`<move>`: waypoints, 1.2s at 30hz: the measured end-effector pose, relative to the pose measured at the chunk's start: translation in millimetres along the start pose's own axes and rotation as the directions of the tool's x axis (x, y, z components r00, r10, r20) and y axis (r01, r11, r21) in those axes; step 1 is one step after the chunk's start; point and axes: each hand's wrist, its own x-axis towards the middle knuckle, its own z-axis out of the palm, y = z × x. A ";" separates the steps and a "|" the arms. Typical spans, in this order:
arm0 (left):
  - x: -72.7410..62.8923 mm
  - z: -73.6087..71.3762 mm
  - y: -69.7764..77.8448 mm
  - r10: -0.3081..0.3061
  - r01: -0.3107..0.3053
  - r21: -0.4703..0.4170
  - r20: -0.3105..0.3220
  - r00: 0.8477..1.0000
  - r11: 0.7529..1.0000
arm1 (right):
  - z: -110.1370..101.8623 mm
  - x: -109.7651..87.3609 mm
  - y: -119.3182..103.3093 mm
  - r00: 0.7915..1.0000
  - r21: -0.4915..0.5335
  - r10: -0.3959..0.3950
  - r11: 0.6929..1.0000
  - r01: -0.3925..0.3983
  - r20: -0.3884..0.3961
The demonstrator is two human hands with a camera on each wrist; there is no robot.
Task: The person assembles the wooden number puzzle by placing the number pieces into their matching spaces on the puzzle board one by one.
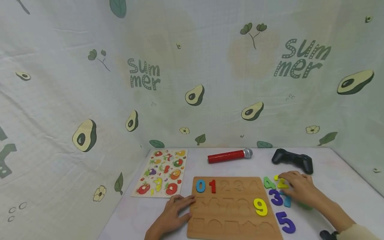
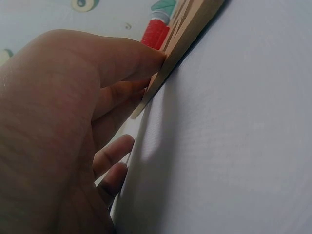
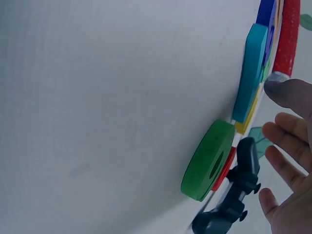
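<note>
My left hand (image 1: 174, 213) rests at the left edge of a wooden number puzzle board (image 1: 207, 212), its fingertips and thumb touching the edge. Set in the board are a blue 0 (image 1: 197, 186), a red 1 (image 1: 213, 187) and a yellow 9 (image 1: 264, 209). Over the loose pieces to the right hovers my right hand (image 1: 301, 187), fingers extended and holding nothing. Its fingertips overlap a yellow 2 (image 1: 282, 184). Beside it lie a green 4 (image 1: 268, 183), a purple 3 (image 1: 276, 197) and a blue 7 (image 1: 287, 201). The right wrist view shows a green piece (image 3: 204, 163) and a red piece (image 3: 224, 170).
A purple 5 (image 1: 289, 227) lies near the board's lower right. Behind the board is a red microphone (image 1: 226, 156), with a black game controller (image 1: 295, 160) at the back right. A fruit-picture board (image 1: 163, 173) lies at the left. Printed cloth (image 1: 219, 126) encloses the table.
</note>
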 end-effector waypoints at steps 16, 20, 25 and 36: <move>-0.8 1.7 -4.1 0.001 -0.001 0.014 -0.001 1.000 1.000 | 6.2 13.6 16.4 0.998 0.022 -0.017 1.000 0.016 0.053; 0.0 2.4 -3.3 0.002 -0.002 0.004 -0.003 1.000 1.000 | 7.4 17.0 21.8 0.997 0.044 -0.007 0.999 0.004 0.081; 0.2 1.1 -1.4 -0.011 0.011 -0.012 0.001 1.000 1.000 | 8.1 20.2 25.7 0.995 0.059 -0.002 0.998 -0.004 0.100; 1.3 2.7 -3.7 -0.032 0.032 -0.008 0.017 0.999 0.999 | 9.2 21.8 28.0 0.992 0.088 -0.010 0.996 -0.001 0.122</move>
